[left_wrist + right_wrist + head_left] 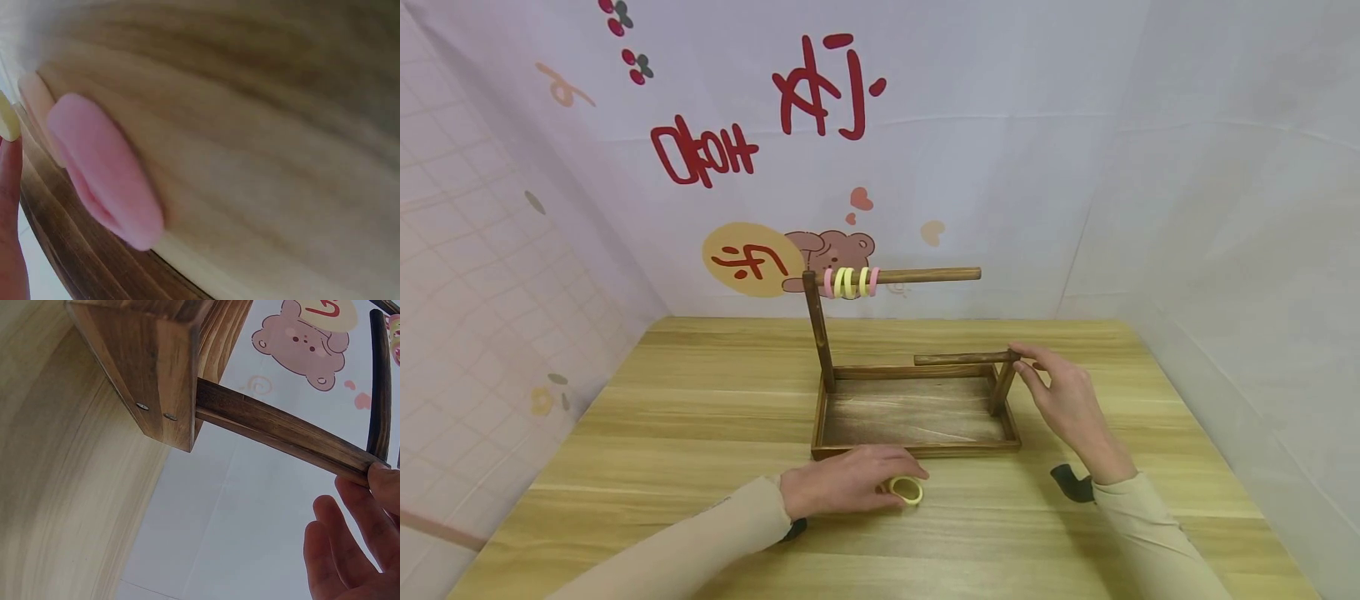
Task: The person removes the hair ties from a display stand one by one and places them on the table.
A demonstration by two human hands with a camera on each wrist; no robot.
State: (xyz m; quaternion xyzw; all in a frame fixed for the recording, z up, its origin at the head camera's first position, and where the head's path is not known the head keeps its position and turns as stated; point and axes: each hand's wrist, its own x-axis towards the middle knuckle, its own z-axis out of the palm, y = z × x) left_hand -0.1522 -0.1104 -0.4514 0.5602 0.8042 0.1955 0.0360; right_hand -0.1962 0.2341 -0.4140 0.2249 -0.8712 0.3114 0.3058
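Note:
Close to the front rim of the wooden rack, my left hand grips a yellow ring between thumb and fingers. A pink ring and a peach ring lie on the table in the left wrist view; the hand hides them from the head view. With thumb and fingertips my right hand pinches the top of the rack's short post, where the lower bar joins it. Several pink and yellow rings hang on the upper bar, near the tall post.
The rack's shallow tray sits on a wood-grain table. Black bent pieces show near the right wrist and under the left wrist. A printed white cloth stands behind the table.

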